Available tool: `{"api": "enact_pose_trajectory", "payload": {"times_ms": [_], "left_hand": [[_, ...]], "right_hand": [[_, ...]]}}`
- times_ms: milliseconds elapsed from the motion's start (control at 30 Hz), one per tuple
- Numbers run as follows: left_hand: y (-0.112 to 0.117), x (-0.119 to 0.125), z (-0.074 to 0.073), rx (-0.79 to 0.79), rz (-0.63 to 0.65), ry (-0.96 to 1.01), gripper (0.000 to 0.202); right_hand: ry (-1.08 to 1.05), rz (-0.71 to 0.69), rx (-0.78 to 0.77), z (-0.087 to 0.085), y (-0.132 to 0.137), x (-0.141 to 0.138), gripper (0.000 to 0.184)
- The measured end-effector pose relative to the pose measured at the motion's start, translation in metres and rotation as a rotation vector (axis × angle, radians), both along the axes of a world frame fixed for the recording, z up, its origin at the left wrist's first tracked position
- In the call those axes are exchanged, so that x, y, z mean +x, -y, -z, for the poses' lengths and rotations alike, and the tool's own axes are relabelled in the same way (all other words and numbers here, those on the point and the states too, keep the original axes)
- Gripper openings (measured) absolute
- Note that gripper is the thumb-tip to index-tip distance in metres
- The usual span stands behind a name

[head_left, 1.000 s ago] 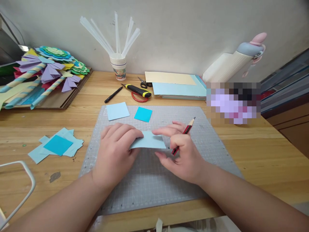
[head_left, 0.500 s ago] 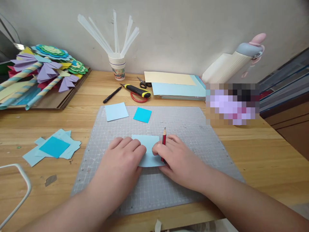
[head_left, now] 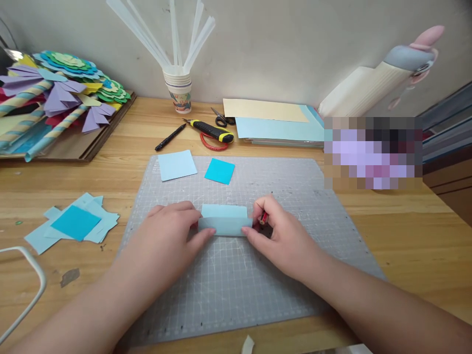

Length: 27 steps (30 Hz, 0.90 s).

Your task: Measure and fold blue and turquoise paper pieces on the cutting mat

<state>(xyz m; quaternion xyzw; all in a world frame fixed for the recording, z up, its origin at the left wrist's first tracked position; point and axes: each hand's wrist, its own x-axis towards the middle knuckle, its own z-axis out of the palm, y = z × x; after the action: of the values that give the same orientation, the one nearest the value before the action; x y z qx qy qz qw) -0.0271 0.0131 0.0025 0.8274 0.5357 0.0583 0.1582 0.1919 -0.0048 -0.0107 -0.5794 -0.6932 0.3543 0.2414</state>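
Observation:
A pale blue paper sheet point(head_left: 224, 219) lies on the grey cutting mat point(head_left: 236, 275), its near edge lifted and folded up over itself. My left hand point(head_left: 167, 236) pinches the sheet's left end. My right hand point(head_left: 278, 236) pinches the right end while a red pencil point(head_left: 264, 218) stays tucked in its fingers, only its tip end showing.
On the mat's far side lie a pale blue square point(head_left: 177, 165) and a bright blue square point(head_left: 220, 171). Left are paper offcuts point(head_left: 72, 223). Behind are a black pen point(head_left: 170, 137), utility knife point(head_left: 210, 131), scissors point(head_left: 221, 118), cup of sticks point(head_left: 179, 91), stacked paper point(head_left: 275, 125) and paper flowers point(head_left: 59, 93).
The sheet was pressed flat under both hands with the pencil upright; now its near edge is folded up and held at both ends, and the pencil is tucked down into my right hand.

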Motion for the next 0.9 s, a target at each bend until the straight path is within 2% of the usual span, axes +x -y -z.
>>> {"api": "enact_pose_trajectory", "payload": {"times_ms": [67, 167, 233, 367, 433, 533, 600, 700, 800, 900], "left_hand": [[-0.001, 0.001, 0.003, 0.018, -0.027, -0.028, 0.032], [0.0, 0.004, 0.009, 0.12, -0.094, -0.043, 0.02], [0.002, 0.007, 0.01, 0.18, -0.091, -0.014, 0.02], [0.004, 0.009, 0.007, 0.189, 0.141, 0.042, 0.013], [0.004, 0.01, 0.005, 0.179, 0.271, 0.047, 0.018], [0.006, 0.009, 0.003, 0.166, 0.385, 0.041, 0.022], [0.006, 0.008, 0.003, 0.18, 0.413, 0.029, 0.024], [0.007, 0.008, 0.003, 0.212, 0.425, 0.007, 0.024], [0.008, 0.008, 0.002, 0.22, 0.425, -0.013, 0.025], [0.009, 0.008, 0.002, 0.212, 0.419, -0.025, 0.025]], "right_hand": [[0.053, 0.026, -0.002, 0.002, -0.002, -0.002, 0.02], [0.153, 0.024, 0.036, 0.003, -0.003, -0.005, 0.019], [0.194, 0.02, 0.07, 0.003, -0.003, -0.006, 0.019], [0.237, 0.0, 0.123, 0.004, -0.003, -0.007, 0.018], [0.251, -0.011, 0.134, 0.005, -0.003, -0.007, 0.017], [0.275, -0.034, 0.144, 0.006, -0.004, -0.007, 0.018], [0.305, -0.037, 0.187, 0.005, -0.004, -0.006, 0.019], [0.341, -0.037, 0.346, 0.002, 0.003, -0.004, 0.013], [0.333, -0.161, 0.498, -0.004, 0.016, -0.004, 0.009], [0.405, -0.313, 0.532, -0.008, 0.026, -0.006, 0.017]]}}
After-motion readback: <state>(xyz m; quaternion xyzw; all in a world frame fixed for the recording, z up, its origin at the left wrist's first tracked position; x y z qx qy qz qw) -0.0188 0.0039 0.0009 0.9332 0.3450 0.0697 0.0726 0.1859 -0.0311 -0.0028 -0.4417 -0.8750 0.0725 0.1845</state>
